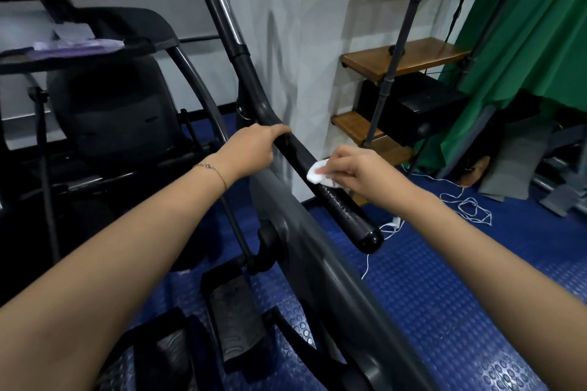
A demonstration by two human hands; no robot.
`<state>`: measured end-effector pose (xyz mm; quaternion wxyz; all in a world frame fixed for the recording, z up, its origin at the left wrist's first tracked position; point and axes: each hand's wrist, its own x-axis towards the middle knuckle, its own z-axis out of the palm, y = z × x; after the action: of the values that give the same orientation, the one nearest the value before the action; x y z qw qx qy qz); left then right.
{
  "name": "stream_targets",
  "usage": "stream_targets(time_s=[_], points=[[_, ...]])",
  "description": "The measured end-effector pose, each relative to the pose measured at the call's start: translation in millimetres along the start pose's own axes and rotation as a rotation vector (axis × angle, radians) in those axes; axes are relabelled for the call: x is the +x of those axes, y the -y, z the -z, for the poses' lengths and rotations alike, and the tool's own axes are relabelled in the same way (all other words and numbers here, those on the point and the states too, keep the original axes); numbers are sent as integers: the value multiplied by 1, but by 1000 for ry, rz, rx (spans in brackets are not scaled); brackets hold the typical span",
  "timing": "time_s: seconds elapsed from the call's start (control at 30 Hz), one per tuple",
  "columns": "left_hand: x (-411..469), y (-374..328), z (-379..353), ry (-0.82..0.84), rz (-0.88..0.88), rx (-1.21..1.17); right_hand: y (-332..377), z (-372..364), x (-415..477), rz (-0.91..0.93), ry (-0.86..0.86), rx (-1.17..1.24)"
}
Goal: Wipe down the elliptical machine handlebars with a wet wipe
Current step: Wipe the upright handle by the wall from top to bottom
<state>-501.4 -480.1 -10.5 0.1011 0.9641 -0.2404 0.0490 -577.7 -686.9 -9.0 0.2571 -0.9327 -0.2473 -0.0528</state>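
The elliptical's black handlebar point(333, 190) is gripped high up by the left hand point(254, 149), while a folded white wet wipe point(317, 172) is pinched against it by the right hand point(352, 170).

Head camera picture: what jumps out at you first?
Two bare arms reach in from below. The right hand presses a white wet wipe onto the black handlebar at centre, while the left hand grips it higher up. Behind, a green cloth hangs at right.

Wooden shelves point(406, 57) on a pipe frame stand by the white wall. Green curtain point(524, 51) hangs at right. White cord point(470, 206) is tangled on the blue floor mat point(444, 295).
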Motion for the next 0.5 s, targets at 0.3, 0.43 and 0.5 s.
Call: stream_targets(time_s=[0.3,0.43,0.5], points=[[1,-8,-2,-25,15,53,-8,1,-8,-17,-17,56],[1,-11,-1,-15,33,50,-6,-4,-3,-53,-62,66],[-1,-11,-3,3,41,50,-10,-3,-10,-56,-63,107]])
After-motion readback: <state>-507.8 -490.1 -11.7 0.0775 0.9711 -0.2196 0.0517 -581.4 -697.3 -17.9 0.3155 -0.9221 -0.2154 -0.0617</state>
